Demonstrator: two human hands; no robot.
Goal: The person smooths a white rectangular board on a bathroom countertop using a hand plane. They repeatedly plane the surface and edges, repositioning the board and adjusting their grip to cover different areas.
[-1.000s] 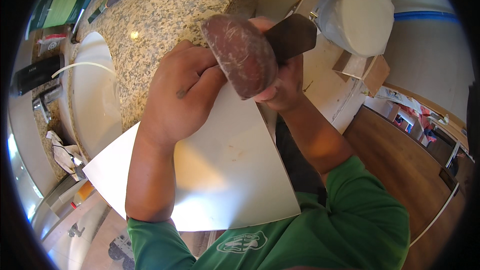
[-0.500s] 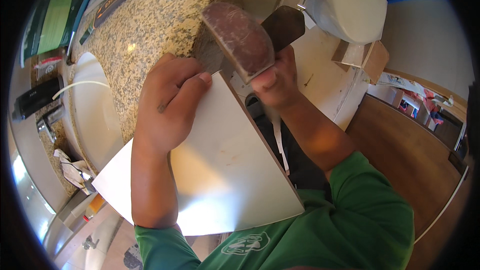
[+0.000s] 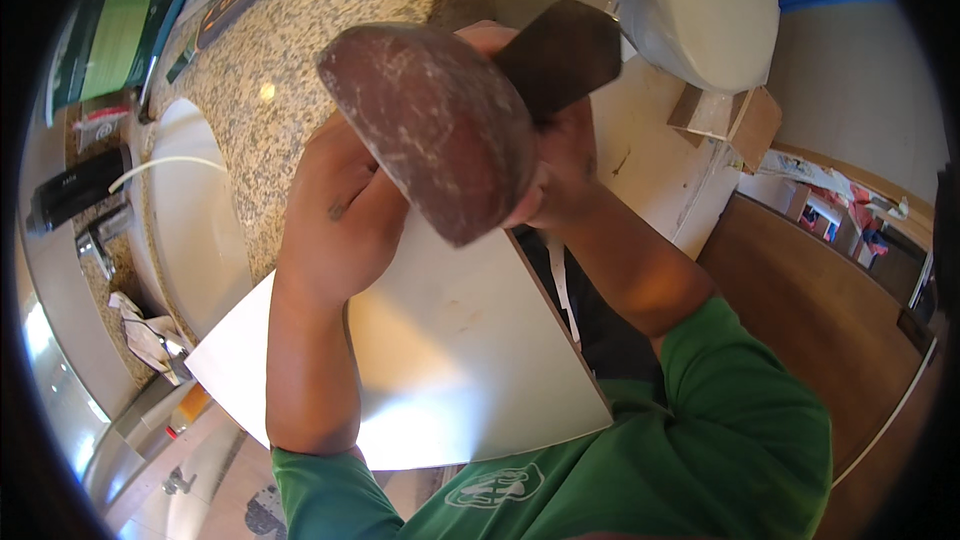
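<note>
My right hand [image 3: 565,165] is closed round a hand tool [image 3: 435,125] with a scratched, dark-red rounded body and a dark block at its far end; I cannot make out its exact kind. The tool is above the far end of a white panel [image 3: 470,340] with a brown edge. My left hand [image 3: 340,220] is closed at that end of the panel, its fingers partly hidden by the tool. The panel slopes toward my body, beside the granite counter [image 3: 300,30]. Whether the tool touches the panel is hidden.
A white sink basin [image 3: 190,220] with a tap [image 3: 95,240] lies to the left, beside a black bottle-shaped object [image 3: 80,188]. Boxes [image 3: 240,0] stand on the counter's far part. At the far right are a toilet [image 3: 715,15], an open cardboard box [image 3: 735,120] and a brown door panel [image 3: 800,310].
The tool has moved left and looks larger, now covering the panel's far end and part of my left hand. The panel and my left forearm are almost where they were.
</note>
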